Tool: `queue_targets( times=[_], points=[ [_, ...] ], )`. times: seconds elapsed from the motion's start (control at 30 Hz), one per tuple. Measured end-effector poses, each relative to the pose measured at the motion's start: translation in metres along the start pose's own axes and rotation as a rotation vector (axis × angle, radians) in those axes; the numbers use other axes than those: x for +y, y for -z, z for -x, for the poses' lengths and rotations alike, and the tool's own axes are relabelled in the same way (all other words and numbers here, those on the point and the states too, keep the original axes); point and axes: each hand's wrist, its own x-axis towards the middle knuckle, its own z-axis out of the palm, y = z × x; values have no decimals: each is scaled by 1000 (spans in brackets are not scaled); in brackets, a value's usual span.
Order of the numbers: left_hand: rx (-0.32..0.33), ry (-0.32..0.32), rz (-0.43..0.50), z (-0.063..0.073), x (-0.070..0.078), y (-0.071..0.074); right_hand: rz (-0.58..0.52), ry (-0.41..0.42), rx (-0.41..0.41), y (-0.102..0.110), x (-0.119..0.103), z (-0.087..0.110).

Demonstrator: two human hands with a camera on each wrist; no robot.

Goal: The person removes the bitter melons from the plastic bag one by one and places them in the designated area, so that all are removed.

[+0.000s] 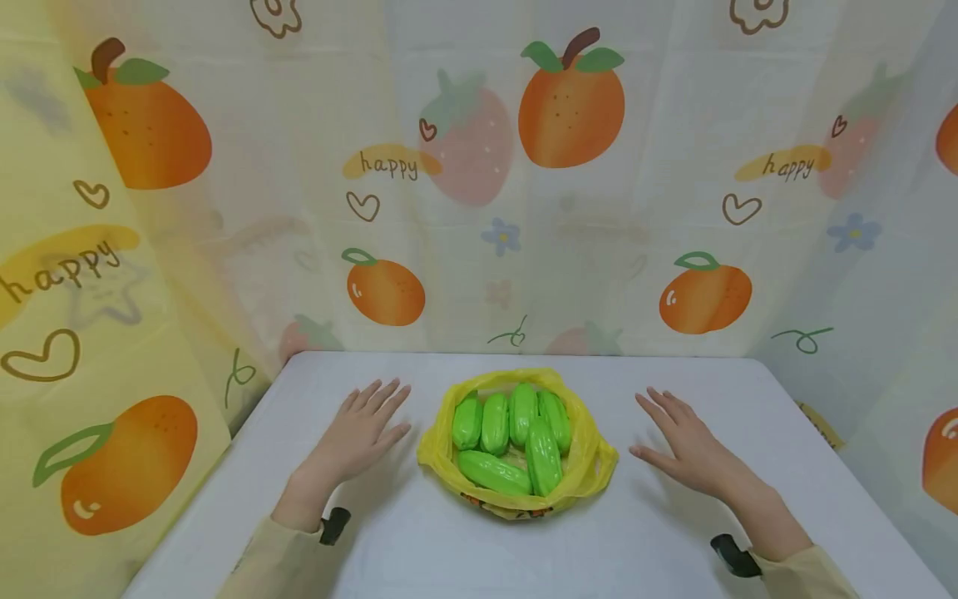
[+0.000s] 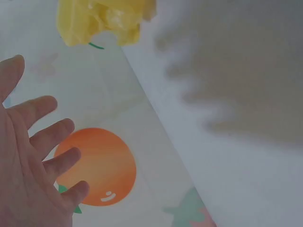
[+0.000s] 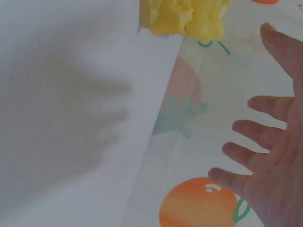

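Note:
A yellow plastic bag [image 1: 591, 474] sits on the table with its mouth spread wide. Inside lie several glossy green, elongated pieces that look like toy cucumbers or zucchini [image 1: 494, 424]. To the left of the bag, my left hand [image 1: 359, 433] hovers over the table, fingers spread and nothing in it. On the other side my right hand [image 1: 688, 449] is held up the same way, fingers straight and bare. Both wrist views show the palms and spread fingers, with a crumpled edge of the yellow bag [image 2: 102, 21] at the top; the green pieces are hidden there.
The white table [image 1: 419, 557] reaches back to a fruit-printed curtain [image 1: 479, 274] that also hangs along both sides. A small yellowish object [image 1: 821, 424] shows beyond the table's right edge. Black straps [image 1: 735, 556] sit around both wrists.

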Motion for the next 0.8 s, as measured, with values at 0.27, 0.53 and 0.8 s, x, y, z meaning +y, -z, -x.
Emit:
queue_targets(
  times=[0.27, 0.53, 0.8],
  points=[
    [94, 10, 149, -7, 11, -11, -106, 29, 63, -10, -13, -6],
    [185, 51, 282, -9, 23, -23, -157, 86, 159, -30, -28, -12],
    [214, 141, 437, -13, 35, -29, -214, 60, 218, -43, -49, -18]
  ],
)
